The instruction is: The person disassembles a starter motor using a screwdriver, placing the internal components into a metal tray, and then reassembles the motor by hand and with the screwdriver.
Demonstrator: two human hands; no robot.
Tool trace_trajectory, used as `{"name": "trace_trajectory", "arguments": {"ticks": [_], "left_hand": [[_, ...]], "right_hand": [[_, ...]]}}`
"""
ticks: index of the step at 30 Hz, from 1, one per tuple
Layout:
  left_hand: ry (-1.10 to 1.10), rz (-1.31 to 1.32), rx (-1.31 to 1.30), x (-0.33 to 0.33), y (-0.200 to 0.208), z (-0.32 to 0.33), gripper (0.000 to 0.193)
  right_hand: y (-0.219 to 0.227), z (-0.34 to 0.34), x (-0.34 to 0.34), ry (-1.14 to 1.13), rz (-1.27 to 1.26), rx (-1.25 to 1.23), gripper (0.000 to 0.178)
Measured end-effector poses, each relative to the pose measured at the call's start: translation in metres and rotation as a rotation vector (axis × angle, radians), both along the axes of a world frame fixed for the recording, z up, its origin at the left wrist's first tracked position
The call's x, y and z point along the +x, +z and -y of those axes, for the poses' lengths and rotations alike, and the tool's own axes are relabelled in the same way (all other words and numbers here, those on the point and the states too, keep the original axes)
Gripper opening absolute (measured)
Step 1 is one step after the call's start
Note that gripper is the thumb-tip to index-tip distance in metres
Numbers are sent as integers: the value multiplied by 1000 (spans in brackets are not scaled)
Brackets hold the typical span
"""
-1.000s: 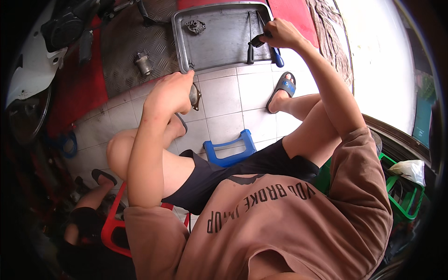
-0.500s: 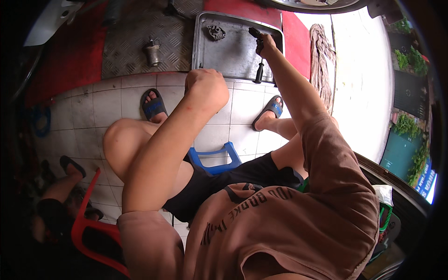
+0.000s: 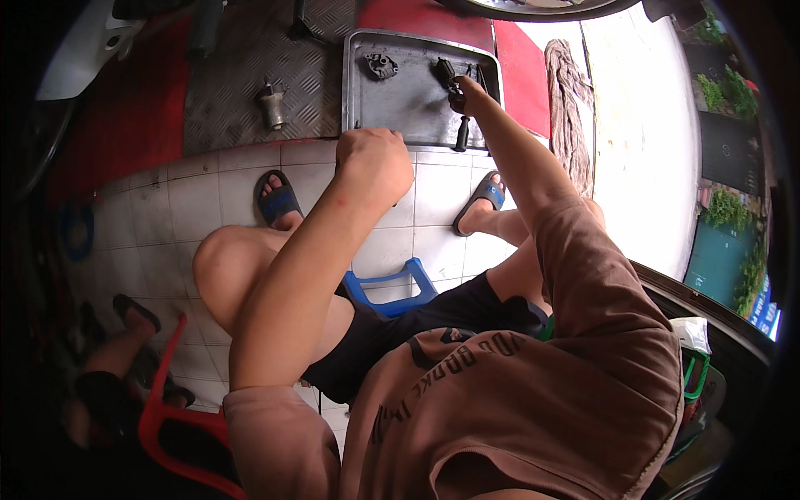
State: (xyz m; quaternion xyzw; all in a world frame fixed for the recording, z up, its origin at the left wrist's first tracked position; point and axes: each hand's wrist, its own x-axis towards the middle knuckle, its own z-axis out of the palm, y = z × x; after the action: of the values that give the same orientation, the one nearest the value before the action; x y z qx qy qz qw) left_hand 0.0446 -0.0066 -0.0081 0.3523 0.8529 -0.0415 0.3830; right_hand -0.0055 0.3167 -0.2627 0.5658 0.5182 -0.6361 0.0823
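Note:
My left hand (image 3: 375, 162) is closed into a fist in front of the near edge of the metal tray (image 3: 421, 143); whatever it grips is hidden behind the knuckles. My right hand (image 3: 472, 93) reaches into the tray's right side, its fingers bent round a dark part (image 3: 446, 73) whose kind I cannot make out. Just below those fingers, a black-handled tool (image 3: 462, 135), like a screwdriver, lies across the tray's near rim. At the tray's far left sits a small machined metal part (image 3: 382, 66) with holes in it.
A cylindrical metal part (image 3: 272, 107) stands on the patterned metal plate (image 3: 225, 100) to the left. A crumpled brown cloth (image 3: 567, 100) lies right of the tray. Below are a blue stool (image 3: 392, 300), a red chair (image 3: 158, 400) and another person's leg (image 3: 112, 350).
The whole view has shifted slightly, so the tray sits a little lower and further left. My right hand has drawn slightly nearer; my left stays closed.

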Motion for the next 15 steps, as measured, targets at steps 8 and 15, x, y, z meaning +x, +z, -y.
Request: {"name": "trace_trajectory", "arguments": {"ticks": [8, 15], "left_hand": [[107, -41, 173, 9, 6, -15, 67], [178, -17, 183, 13, -8, -51, 77]], "right_hand": [[134, -17, 27, 962, 52, 577, 37], [228, -9, 102, 1116, -330, 848, 44]]}}
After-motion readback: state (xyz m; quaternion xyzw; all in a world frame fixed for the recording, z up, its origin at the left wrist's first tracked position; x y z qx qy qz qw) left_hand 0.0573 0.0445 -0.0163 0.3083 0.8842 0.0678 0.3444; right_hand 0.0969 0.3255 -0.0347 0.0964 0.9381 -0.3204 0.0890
